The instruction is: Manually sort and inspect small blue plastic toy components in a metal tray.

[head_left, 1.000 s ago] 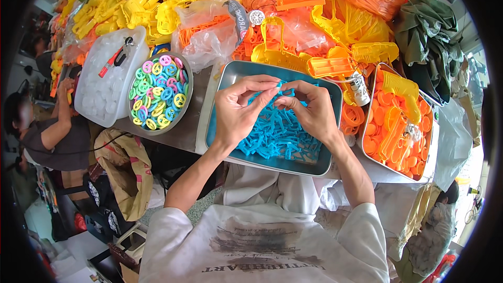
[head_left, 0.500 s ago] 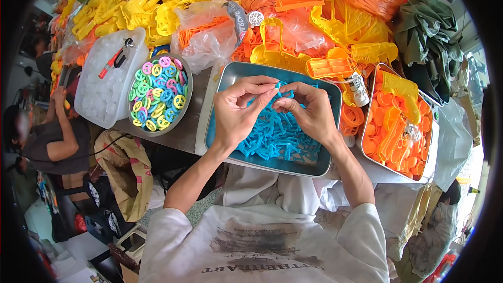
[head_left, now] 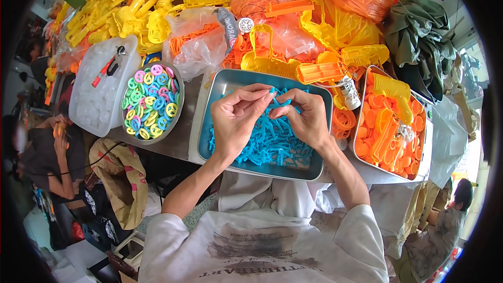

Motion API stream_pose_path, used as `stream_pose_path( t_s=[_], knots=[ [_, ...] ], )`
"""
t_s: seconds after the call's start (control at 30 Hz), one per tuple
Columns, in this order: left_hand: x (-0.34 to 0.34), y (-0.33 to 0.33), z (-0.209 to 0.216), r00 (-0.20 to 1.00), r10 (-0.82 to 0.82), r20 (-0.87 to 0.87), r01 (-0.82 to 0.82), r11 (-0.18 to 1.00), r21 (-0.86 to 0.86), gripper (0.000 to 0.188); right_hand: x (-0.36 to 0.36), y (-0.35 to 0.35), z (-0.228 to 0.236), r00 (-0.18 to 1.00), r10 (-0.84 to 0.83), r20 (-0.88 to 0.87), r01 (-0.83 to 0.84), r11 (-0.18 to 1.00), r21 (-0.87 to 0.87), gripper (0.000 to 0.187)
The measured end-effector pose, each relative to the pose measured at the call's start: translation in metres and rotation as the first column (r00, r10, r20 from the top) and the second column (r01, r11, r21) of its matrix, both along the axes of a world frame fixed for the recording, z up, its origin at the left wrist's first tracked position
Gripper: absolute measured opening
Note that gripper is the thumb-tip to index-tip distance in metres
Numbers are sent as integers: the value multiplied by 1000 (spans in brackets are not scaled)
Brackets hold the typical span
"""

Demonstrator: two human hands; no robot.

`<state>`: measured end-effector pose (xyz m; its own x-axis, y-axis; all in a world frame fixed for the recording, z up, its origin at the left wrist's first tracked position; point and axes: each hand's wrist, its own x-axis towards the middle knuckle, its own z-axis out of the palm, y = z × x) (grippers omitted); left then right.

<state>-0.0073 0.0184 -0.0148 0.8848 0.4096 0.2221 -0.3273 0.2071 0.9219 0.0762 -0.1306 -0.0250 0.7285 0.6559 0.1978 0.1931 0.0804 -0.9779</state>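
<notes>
Where two bare hands meet: a small blue plastic piece (head_left: 275, 100) sits at the centre of the grip, above the heap, lifted clear of it.
Left hand (head_left: 233, 120): thumb and forefinger pinch the piece from its left side, their tips pressed close together.
Right hand (head_left: 309, 119): forefinger bent over, thumb beneath, pinching the piece from its right side.
Nearer hand: neither by any clear margin; the piece lies directly between the two sets of fingertips.
Long axis: it appears to run crosswise, from one hand toward the other, though fingers cover much of it.
Pointing: its ends are hidden, so which one faces which hand cannot be told.
Blue heap (head_left: 277, 141): directly below the grip and toward the wearer, loose pieces lying at mixed angles.
Metal tray (head_left: 257, 168): beneath both hands, holding the heap.
Left of the grip: a bowl of pastel rings (head_left: 152, 102), well apart.
Right of the grip: orange discs (head_left: 370, 106), beyond the right hand.
</notes>
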Motion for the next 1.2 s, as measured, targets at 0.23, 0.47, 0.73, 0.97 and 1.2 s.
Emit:
stream_pose_path(
  t_s=[0.23, 0.47, 0.73, 0.97, 1.2],
  knots=[
    [-1, -1, 7, 998, -54, -42, 51, 997, -63, 10, 4, -5, -4, 927, -39, 372, 73, 994, -79, 13],
    [-4, -9, 2, 1000, -9, -21, 7, 995, -96, 8, 3, -4, 6, 862, -63, 504, 84, 996, -19, 13],
    [0, -13, 2, 999, 17, 37, -14, 997, -79, 8, 1, -4, 6, 876, -120, 467, 139, 990, -6, 15],
    [3, -11, 1, 998, 10, 61, -5, 997, -80, 7, 1, -3, 8, 937, -95, 337, 117, 992, -44, 2],
    [4, -5, -6, 1000, 2, -27, -5, 993, -119, 5, 3, -1, 9, 924, -65, 376, 107, 990, -92, 5]
  ],
)
